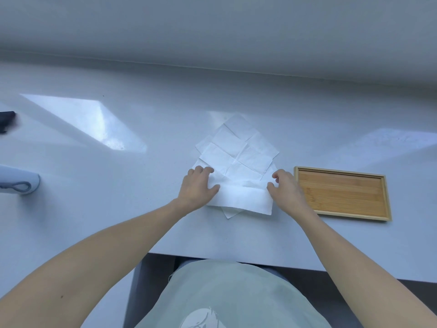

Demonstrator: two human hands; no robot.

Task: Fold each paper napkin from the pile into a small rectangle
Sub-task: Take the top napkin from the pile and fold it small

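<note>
A loose pile of white paper napkins (238,150) lies on the white table, spread out flat and creased into squares. In front of the pile, one napkin folded into a long strip (243,197) lies crosswise on top of the others. My left hand (197,185) pinches the strip's left end, thumb on the near side and fingers on the far side. At the strip's right end my right hand (285,188) grips it the same way. A corner of a lower napkin (230,213) pokes out under the strip.
A shallow wooden tray (341,194) with a pale rim lies just right of my right hand, with nothing in it. At the far left edge are a pale blue object (21,183) and a dark object (7,118). The table's near edge runs just in front of my body.
</note>
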